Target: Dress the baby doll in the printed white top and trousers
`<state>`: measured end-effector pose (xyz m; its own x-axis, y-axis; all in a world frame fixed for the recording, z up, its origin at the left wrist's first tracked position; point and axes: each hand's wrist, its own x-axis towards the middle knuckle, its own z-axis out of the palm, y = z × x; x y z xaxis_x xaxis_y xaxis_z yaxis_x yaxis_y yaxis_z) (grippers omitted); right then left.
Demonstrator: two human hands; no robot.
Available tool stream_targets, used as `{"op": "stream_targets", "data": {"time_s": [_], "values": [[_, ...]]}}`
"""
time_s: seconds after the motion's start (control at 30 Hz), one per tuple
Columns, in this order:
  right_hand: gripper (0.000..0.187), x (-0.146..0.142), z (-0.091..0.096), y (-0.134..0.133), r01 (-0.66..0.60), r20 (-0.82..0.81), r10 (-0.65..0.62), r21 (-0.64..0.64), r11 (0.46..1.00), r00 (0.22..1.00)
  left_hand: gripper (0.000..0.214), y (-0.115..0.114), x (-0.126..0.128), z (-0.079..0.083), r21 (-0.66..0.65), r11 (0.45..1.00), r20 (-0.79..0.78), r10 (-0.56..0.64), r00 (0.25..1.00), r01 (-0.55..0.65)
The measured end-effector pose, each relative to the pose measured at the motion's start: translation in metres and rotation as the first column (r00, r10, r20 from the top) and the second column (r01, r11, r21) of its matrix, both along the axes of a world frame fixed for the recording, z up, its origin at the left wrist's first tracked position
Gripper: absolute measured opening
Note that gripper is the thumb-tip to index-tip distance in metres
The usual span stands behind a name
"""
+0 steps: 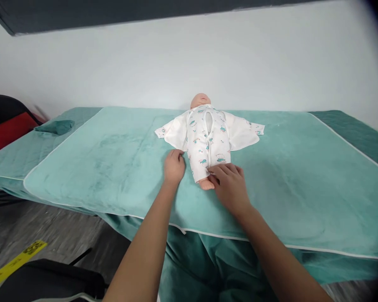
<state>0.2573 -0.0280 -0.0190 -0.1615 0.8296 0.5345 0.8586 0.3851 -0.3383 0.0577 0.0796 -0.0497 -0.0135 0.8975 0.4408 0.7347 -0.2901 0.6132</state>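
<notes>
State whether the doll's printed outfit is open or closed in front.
Partly open: the printed outfit gaps in an oval at the chest; below, its edges appear to meet.

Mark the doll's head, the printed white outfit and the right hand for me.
Doll's head [200,100]: head view, middle of its visible part.
Printed white outfit [203,144]: head view, on the front, below the gap.
Right hand [230,185]: head view, on its back.

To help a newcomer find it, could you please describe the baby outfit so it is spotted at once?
Look at the big green cover, then the doll lying on it. The baby outfit lies over the doll's body, sleeves spread, the right hand at its hem. Unlike the plain cover, it's white with small printed pictures.
</notes>
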Motion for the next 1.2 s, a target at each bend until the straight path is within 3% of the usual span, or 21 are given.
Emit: {"op": "stream_targets", "data": {"time_s": [0.2,0.33,0.43,0.57,0.7,0.97,1.1,1.2], "values": [[0.016,0.009,0.016,-0.004,-0.166,-0.287,0.156,-0.012,0.986,0.945,0.028,0.003,0.002,-0.001,0.014,1.000,0.003,0.014,1.000,-0.014],[0.017,0.018,0.015,-0.017,-0.288,-0.329,0.298,0.080,0.954,0.896,0.027,0.006,0.002,-0.003,0.035,0.999,0.010,0.038,0.999,-0.038],[0.028,0.028,0.003,-0.023,-0.205,-0.362,0.232,0.112,0.972,0.903,0.026,0.006,0.002,-0.003,0.046,0.998,0.008,0.036,0.999,-0.036],[0.040,0.039,-0.010,-0.025,-0.113,-0.411,0.112,0.021,0.993,0.905,0.027,0.006,0.002,-0.002,0.046,0.998,0.006,0.034,0.999,-0.034],[0.031,0.043,-0.016,-0.024,-0.138,-0.380,0.104,-0.064,0.988,0.919,0.027,0.006,0.002,-0.001,0.045,0.998,0.016,0.041,0.999,-0.041],[0.012,0.051,-0.016,-0.016,-0.128,-0.477,-0.027,-0.290,0.948,0.879,0.026,0.005,0.001,-0.001,0.065,0.997,0.023,0.038,0.999,-0.039],[0.011,0.058,-0.008,-0.020,-0.208,-0.611,-0.034,-0.320,0.924,0.791,0.026,0.006,0.001,-0.002,0.068,0.997,0.015,0.038,0.999,-0.039],[0.016,0.066,0.003,-0.029,-0.278,-0.795,-0.004,-0.217,0.936,0.606,0.026,0.006,0.000,-0.002,0.069,0.997,0.002,0.035,0.999,-0.035]]}}
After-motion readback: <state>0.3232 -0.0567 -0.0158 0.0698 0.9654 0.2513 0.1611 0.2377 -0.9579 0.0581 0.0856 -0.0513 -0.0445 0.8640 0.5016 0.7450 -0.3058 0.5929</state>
